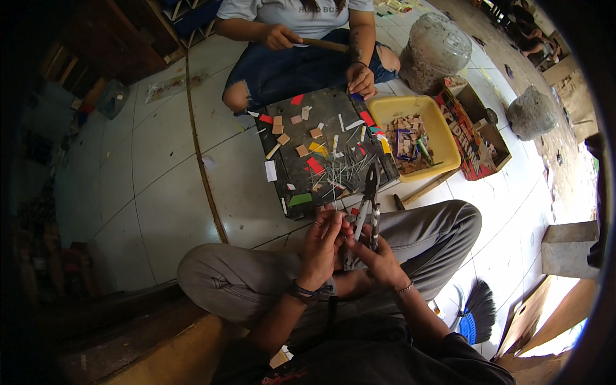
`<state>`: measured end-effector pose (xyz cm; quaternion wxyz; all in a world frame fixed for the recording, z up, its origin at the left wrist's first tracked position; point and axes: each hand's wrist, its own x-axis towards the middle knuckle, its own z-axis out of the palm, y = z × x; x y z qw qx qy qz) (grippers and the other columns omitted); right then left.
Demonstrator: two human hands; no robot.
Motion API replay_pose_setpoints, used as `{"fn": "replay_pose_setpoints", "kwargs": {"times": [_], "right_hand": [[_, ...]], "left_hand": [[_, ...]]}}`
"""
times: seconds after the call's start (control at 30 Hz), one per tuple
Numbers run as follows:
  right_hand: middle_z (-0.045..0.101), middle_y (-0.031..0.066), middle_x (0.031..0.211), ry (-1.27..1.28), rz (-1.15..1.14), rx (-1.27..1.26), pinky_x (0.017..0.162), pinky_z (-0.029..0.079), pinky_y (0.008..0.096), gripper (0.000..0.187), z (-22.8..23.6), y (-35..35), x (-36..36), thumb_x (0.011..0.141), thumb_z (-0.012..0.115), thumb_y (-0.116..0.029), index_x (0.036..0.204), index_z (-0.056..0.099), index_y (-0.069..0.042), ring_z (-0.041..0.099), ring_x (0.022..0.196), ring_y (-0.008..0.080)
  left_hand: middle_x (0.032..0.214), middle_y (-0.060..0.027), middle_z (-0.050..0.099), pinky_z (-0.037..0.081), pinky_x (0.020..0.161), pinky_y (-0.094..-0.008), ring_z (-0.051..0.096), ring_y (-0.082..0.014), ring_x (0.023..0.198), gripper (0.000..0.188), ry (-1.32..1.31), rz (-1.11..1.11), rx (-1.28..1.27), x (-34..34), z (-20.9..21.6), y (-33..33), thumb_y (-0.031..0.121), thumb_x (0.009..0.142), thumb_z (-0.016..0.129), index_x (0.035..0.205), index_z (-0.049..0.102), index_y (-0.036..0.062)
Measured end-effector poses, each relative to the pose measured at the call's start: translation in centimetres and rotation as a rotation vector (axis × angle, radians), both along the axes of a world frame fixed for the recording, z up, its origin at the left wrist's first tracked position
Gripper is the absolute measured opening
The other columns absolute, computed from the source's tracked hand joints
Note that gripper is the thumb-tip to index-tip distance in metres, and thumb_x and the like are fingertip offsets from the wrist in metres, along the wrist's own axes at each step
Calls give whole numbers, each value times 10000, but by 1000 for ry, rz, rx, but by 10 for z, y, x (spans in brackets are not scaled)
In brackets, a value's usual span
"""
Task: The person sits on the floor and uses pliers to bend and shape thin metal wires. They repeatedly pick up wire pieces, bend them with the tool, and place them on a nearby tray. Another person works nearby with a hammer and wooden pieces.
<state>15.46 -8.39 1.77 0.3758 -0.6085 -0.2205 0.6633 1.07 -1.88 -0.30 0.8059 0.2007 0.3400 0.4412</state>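
My right hand (383, 262) is closed round the handles of a pair of pliers (364, 204), whose dark jaws point up and away over the near edge of a low dark wooden table (285, 106). Beside it, my left hand (321, 247) has its fingers drawn together near the pliers' handles. A bit of red shows between the two hands, but what the left fingers hold is hidden. On the table lie a pile of thin metal wires (345, 168), small wooden squares (302, 151), white strips and red, yellow and green pieces (299, 199).
Across the table a person (295, 70) sits holding a wooden stick-like handle (324, 44). Right of the table stand a yellow basin (454, 149) with wooden squares and a cardboard box (467, 131). A hammer (428, 190) lies nearby. Concrete lumps (436, 51) and a broom (480, 311) are farther right.
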Motion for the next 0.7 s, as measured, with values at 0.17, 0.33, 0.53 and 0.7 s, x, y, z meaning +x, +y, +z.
{"fn": "replay_pose_setpoints", "kwargs": {"times": [0.17,0.33,0.53,0.7], "right_hand": [[636,25,1130,-8,-81,73,942,439,251,389,-19,-3,-10,971,639,-166,1289,539,34,556,1085,82],[640,24,1078,-285,-51,321,841,445,259,415,-10,0,6,989,616,-223,1325,530,4,529,960,85],[608,259,1242,-604,273,472,948,450,342,640,18,6,42,988,559,-142,1551,258,-99,608,1166,255],[587,273,1286,-545,349,418,988,445,378,629,5,12,33,986,568,-153,1542,280,-101,573,1239,331]], "left_hand": [[944,-29,634,521,719,-244,620,-106,811,221,116,36,-18,-2,-1,1,217,965,658,1125,598,76],[914,-40,656,509,641,-223,619,-88,718,256,178,60,-39,-6,1,6,220,928,710,1117,615,74],[880,-37,657,490,579,-204,602,-71,652,280,237,94,-26,-8,1,14,214,914,727,1137,633,72],[870,-27,663,488,570,-199,599,-58,642,320,210,139,45,-7,3,19,203,923,716,1214,648,90]]}}
